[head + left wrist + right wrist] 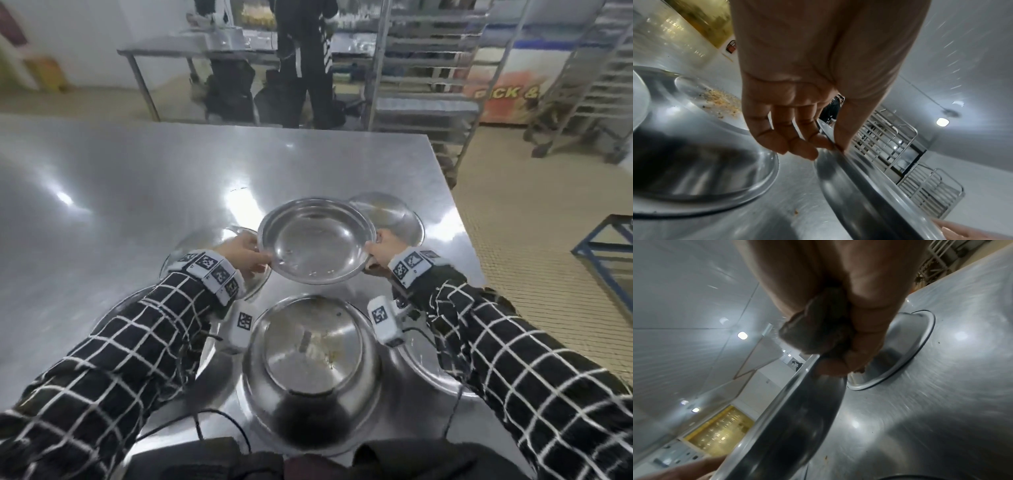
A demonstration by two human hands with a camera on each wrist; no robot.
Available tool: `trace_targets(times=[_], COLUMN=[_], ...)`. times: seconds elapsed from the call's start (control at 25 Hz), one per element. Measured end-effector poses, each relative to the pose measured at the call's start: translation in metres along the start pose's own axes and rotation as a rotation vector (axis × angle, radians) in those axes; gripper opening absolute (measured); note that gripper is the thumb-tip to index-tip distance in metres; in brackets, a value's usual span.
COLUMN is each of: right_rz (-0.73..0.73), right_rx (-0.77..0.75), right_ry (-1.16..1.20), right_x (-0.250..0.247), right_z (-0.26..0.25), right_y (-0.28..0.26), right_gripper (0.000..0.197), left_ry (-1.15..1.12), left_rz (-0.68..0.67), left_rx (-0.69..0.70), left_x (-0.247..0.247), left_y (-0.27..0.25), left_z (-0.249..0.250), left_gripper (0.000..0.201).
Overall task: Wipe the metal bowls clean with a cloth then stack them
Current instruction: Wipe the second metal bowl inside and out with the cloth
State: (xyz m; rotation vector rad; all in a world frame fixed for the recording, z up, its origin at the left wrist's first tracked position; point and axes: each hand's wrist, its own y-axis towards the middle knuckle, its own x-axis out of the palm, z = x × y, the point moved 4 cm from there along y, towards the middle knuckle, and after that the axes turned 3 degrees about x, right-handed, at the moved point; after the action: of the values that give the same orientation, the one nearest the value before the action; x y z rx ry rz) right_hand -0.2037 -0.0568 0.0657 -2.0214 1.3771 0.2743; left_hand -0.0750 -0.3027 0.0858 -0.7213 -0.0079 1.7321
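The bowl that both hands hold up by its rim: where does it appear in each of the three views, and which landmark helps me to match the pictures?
Head: the held bowl is at centre, open side up, between the left hand and the right hand.
Left wrist: its rim runs from the fingertips to the lower right.
Right wrist: its rim runs from the hand to the lower left.
Shared landmark: the steel table.

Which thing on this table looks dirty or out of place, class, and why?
The upturned bowl nearest the person has brownish residue on its base. Crumbs also lie on another upturned bowl by the left hand, and a few specks sit inside the held bowl. All remain unstacked.
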Motion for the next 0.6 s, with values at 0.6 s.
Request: trace_targets(times=[0.6], right_rz=[-0.075], right_rx=[0.101], right_ry=[-0.34], right_x=[0.026], right_z=[0.012], right_y=[0.056], right_gripper=[0.052], left_ry=[0.385], left_rz=[-0.036], left_rx=[-0.087], left_x=[0.012], left_y=[0.058], left_z=[-0.036], left_gripper=[0.036])
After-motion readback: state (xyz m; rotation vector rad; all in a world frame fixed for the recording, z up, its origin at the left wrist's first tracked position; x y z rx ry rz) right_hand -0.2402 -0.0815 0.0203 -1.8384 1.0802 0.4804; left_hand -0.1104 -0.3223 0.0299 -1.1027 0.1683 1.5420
